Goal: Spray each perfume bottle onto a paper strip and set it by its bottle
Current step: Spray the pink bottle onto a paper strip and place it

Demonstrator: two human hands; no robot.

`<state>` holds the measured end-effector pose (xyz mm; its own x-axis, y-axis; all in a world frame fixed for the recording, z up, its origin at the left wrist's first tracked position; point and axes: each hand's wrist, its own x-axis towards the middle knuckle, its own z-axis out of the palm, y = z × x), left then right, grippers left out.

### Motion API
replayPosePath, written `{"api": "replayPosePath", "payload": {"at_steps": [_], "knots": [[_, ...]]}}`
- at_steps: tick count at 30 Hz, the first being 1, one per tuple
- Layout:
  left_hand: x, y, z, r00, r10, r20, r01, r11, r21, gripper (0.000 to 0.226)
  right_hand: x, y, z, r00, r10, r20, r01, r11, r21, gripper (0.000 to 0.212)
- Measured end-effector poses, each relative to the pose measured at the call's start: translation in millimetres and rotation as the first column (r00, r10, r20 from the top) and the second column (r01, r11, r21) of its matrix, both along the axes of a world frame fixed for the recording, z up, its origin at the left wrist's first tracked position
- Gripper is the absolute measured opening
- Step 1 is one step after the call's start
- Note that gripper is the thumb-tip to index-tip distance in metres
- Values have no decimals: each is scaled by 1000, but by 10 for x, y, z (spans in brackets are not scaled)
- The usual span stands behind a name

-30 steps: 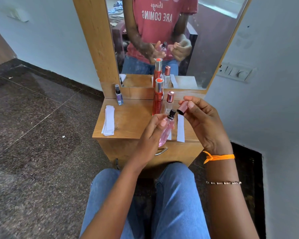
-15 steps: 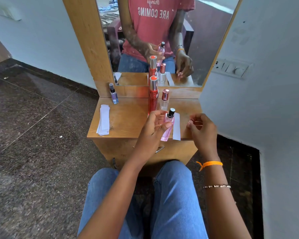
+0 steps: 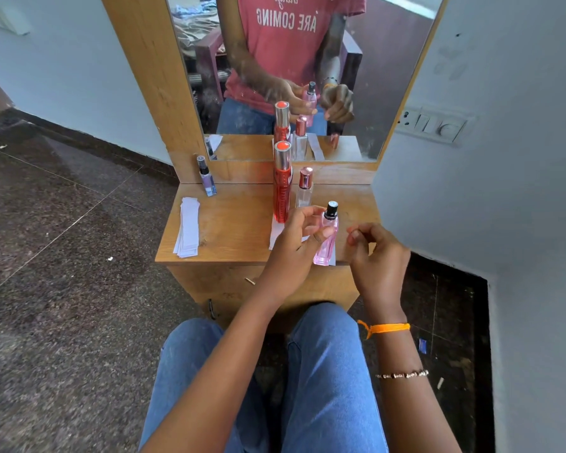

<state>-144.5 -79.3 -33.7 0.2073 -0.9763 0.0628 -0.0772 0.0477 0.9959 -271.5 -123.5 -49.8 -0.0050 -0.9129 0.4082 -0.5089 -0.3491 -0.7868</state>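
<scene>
1. Left hand (image 3: pixel 294 243) grip closed around pink bottle (image 3: pixel 327 238), upright, uncapped, above counter (image 3: pixel 229 230) near edge.
2. Right hand (image 3: pixel 378 259) just right of it, fingers curled, grip state unclear.
3. Strip stack (image 3: pixel 188 230) far left.

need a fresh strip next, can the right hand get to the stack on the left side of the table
Probably not easily: the left hand and its pink bottle sit between the right hand and the strip stack.
</scene>
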Motion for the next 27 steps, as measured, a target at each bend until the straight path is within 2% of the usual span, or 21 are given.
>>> {"api": "replayPosePath", "payload": {"at_steps": [4,7,11,15,20,22,23,25,27], "knots": [[-35,-68,20,1000,26,2,-26,1000,-15,25,14,88,75,990,20,139,-20,1000,0,11],[-66,-128,58,999,44,-23,-45,999,-21,26,11,142,121,980,163,114,-160,987,-34,19],[-126,-222,118,998,54,-25,-55,998,-25,18,0,139,161,941,287,180,-294,956,15,32],[-153,-288,95,998,54,31,-54,998,-23,19,-90,42,120,950,282,137,-288,957,25,48],[-172,-333,8,995,41,-86,-40,999,19,23,-137,22,-13,974,195,119,-201,979,40,52],[-186,-349,-16,997,79,13,-79,997,15,28,-142,22,-35,973,162,162,-169,985,28,54],[-188,-358,-40,984,113,138,-113,994,-7,31,-145,18,-37,970,153,188,-160,987,25,54],[-193,-376,-105,884,185,429,-173,983,-65,37,-150,11,-24,965,145,220,-154,988,21,53],[-193,-402,-170,738,224,636,-222,971,-84,39,-164,0,-4,959,136,249,-147,989,22,53]]}}
